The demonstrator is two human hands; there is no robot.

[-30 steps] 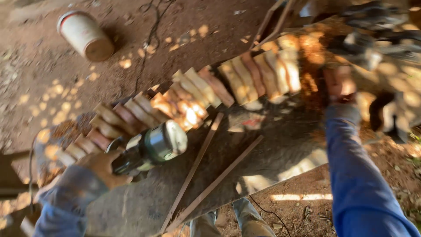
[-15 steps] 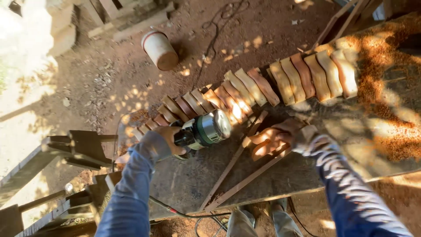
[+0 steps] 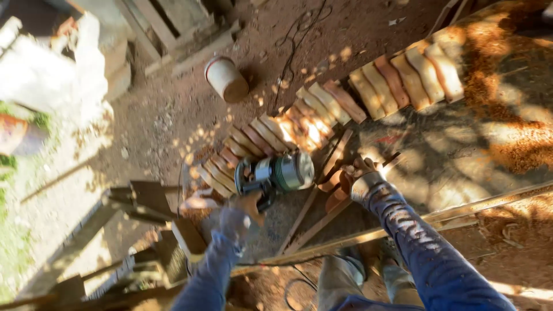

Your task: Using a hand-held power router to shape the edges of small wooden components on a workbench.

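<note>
Gripping the power tool in your left hand, you have its green-and-silver body lying crosswise over the lower end of the curved row of wooden pieces, its working end toward the pieces at the left; that low, sideways hold looks meant to bring the tool flat onto the wood; your fingers are wrapped tight around its dark handle. Your right hand is gloved and closed on a reddish wooden piece just right of the tool, pressing it down on the tabletop, probably to steady it; thin wooden strips run diagonally beneath both hands, likely as guides or stops. Further along, a second group of shaped pieces lies side by side on the same grey surface; beyond its edge, on the dirt floor, a pale bucket lies on its side, and a cable trails nearby; sawdust collects at the right.
</note>
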